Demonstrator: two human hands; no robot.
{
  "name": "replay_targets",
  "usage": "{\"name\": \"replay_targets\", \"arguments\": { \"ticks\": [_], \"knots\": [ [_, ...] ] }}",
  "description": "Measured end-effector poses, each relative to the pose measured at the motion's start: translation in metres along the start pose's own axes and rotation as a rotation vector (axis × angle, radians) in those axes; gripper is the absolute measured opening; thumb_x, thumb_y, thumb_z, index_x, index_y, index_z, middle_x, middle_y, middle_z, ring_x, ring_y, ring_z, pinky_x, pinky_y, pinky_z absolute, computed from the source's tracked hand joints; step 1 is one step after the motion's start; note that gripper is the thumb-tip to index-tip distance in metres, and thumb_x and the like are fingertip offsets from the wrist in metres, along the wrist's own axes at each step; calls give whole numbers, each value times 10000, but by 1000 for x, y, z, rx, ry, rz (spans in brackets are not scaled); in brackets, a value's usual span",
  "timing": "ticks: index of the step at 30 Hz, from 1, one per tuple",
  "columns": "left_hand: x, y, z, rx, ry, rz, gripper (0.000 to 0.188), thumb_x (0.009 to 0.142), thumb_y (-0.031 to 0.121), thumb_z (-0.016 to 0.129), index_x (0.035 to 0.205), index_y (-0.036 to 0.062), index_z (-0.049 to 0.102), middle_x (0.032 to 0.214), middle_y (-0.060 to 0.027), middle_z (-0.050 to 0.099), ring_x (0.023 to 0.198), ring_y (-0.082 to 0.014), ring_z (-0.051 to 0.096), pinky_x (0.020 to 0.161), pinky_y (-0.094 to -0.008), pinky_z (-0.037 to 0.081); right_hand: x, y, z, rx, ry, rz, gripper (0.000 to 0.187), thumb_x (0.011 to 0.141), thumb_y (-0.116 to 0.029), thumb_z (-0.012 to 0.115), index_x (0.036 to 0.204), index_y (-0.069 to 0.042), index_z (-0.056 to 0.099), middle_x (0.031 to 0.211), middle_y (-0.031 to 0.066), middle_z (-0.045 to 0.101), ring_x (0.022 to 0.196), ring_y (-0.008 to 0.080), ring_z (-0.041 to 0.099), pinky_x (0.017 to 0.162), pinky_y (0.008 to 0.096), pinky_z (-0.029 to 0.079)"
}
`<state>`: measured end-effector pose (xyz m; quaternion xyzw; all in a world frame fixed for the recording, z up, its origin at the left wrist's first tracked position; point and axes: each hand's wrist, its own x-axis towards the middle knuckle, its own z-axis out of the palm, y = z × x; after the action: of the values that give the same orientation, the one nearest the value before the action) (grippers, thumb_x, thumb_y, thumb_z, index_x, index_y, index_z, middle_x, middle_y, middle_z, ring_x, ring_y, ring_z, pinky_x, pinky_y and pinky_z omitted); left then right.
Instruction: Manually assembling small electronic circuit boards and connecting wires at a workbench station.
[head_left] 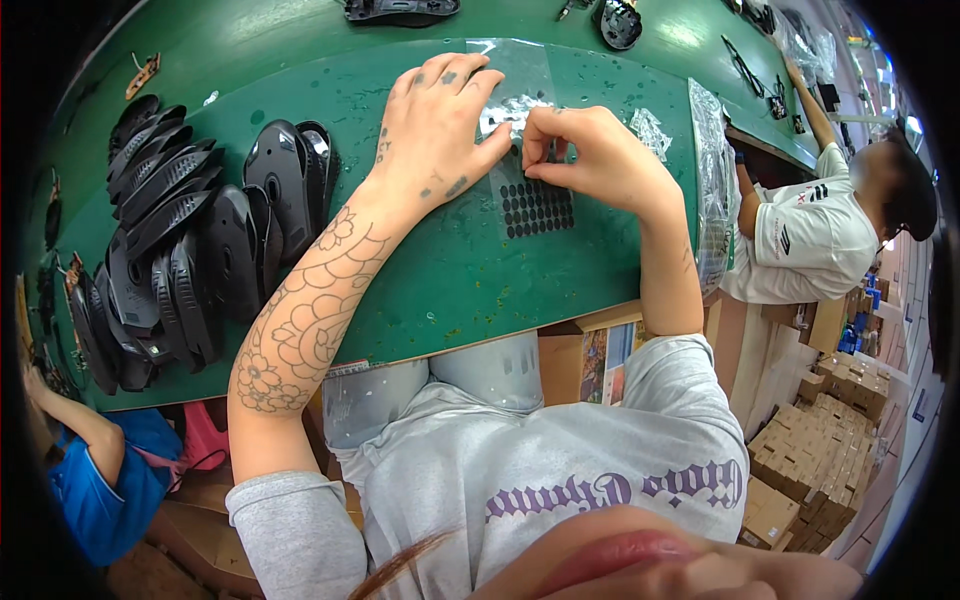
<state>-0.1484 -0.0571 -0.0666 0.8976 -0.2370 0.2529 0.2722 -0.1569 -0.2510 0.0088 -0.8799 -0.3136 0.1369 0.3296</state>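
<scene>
A clear plastic sheet (520, 75) with rows of small black round stickers (538, 210) lies on the green table in front of me. My left hand (440, 125) rests at the sheet's left edge, fingers stretched out and thumb pointing toward the rows. Over the sheet's right side, my right hand (600, 160) has thumb and forefinger closed in a pinch at the upper rows. Whatever sits between those fingertips is too small to make out. Several black computer mouse shells (277, 170) are piled to the left of my left forearm.
Crumpled clear plastic (652, 133) and a clear plastic bag (710, 190) lie at the right. More black mouse parts (400, 10) are at the far side. Co-workers sit at the right, in a white shirt (815, 235), and lower left, in blue (120, 490). Cardboard boxes (820, 450) stand at right.
</scene>
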Motion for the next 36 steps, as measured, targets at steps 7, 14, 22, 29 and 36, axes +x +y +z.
{"name": "replay_targets", "arguments": {
  "ticks": [7, 14, 22, 29, 36],
  "knots": [
    [1, 0, -1, 7, 7, 5, 379, 794, 288, 657, 1112, 82, 645, 1242, -72, 616, 1195, -237, 537, 1032, -412, 391, -2, -4, 1, -58, 11, 12, 170, 675, 57, 679, 782, -40, 590, 695, 23, 619, 590, 173, 509, 592, 280, 437],
    [1, 2, -3, 19, -45, -20, 417, 819, 284, 669, 1191, 99, 637, 1299, -16, 586, 1227, -219, 517, 1039, -392, 393, -2, -5, 1, -21, -20, 95, 174, 674, 59, 683, 779, -44, 591, 690, 13, 606, 596, 166, 487, 594, 269, 424],
    [1, -1, 0, 5, -23, -11, 388, 800, 287, 662, 1138, 98, 642, 1261, -52, 607, 1209, -235, 527, 1025, -409, 393, 0, -3, 1, -31, -41, 52, 181, 686, 59, 678, 761, -49, 553, 685, 6, 578, 601, 161, 478, 600, 268, 421],
    [0, -1, 0, 10, -6, 0, 374, 798, 290, 660, 1118, 97, 644, 1256, -63, 611, 1208, -239, 528, 1021, -418, 390, 0, 3, -6, -82, -64, -27, 179, 722, 42, 661, 772, -43, 512, 706, 23, 623, 593, 175, 510, 583, 280, 439],
    [-1, 0, 0, 31, -37, -16, 397, 807, 286, 671, 1159, 104, 646, 1276, -40, 597, 1212, -227, 522, 1030, -407, 390, 16, 49, -2, 349, 240, -53, 196, 780, 35, 679, 816, -65, 515, 742, 10, 625, 661, 96, 529, 629, 216, 449]
  ]
}}
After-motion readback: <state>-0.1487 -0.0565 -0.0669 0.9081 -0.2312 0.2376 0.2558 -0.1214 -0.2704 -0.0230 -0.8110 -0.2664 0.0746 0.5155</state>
